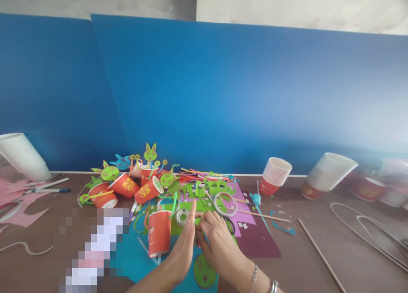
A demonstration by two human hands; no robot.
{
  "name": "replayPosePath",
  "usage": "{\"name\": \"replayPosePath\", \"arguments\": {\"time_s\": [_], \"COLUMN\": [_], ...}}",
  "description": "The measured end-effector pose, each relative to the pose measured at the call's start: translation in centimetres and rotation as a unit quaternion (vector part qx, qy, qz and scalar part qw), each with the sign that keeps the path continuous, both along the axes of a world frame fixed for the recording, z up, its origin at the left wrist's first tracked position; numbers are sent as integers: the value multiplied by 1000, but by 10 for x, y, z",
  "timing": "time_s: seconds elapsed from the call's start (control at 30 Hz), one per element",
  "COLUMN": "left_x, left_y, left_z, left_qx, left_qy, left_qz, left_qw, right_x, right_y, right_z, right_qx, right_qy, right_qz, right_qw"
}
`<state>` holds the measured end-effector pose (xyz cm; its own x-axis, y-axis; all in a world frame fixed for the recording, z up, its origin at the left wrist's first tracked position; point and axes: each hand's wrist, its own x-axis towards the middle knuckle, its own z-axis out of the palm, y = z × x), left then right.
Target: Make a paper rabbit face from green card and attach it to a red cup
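My left hand (184,246) is held on edge, fingers stretched straight up and palm turned to the right. Close against it, my right hand (216,237) has its fingers bent and pressed together; a bit of green shows between the hands, but what they hold I cannot make out. An orange paper cup (160,232) with a green strip at its rim stands just left of my left hand. Below the hands lies a round green paper face (204,271) on a blue sheet (130,259). A roll of tape (182,217) and a clear ring-shaped roll (225,204) lie behind them.
Decorated orange cups (124,185) with paper animal faces crowd the back left. At the back right stand a stack of cups (276,174) and a bagged stack (330,174). Green scraps (219,186), a purple sheet (244,214) and a wooden stick (320,254) lie about. A blue partition (223,93) rises behind.
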<state>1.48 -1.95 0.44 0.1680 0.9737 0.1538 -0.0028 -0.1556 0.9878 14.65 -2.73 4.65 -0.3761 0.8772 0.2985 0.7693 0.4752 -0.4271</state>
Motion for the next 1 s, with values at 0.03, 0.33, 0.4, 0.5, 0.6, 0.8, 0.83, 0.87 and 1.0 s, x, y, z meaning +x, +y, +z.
{"name": "replayPosePath", "arguments": {"time_s": [0.03,0.33,0.4,0.5,0.6,0.8,0.83,0.87,1.0], "left_x": [-1,-8,-8,-9,-12,-15,-15,-15,-12], "left_y": [-1,-3,-4,-8,-11,-13,-13,-12,-13], "left_z": [0,-5,-3,3,7,3,3,4,11], "left_qx": [-8,-32,-11,33,83,160,168,175,186], "left_qy": [2,16,33,79,130,184,187,190,190], "left_qz": [-20,-111,-113,-117,-132,-147,-149,-151,-153], "left_qw": [1000,993,993,989,979,959,956,954,952], "right_x": [0,-2,-3,-4,-6,-12,-13,-14,-15], "right_y": [0,0,-1,-3,-3,-6,-7,-7,-8], "right_z": [-1,-1,-1,-4,-7,-3,-2,-2,-6], "right_qx": [3,-5,-1,0,8,9,7,4,-11], "right_qy": [-9,-1,-7,-24,-42,-100,-107,-111,-131], "right_qz": [-3,-7,-13,-21,-36,-68,-71,-76,-102], "right_qw": [1000,1000,1000,999,998,993,992,991,986]}}
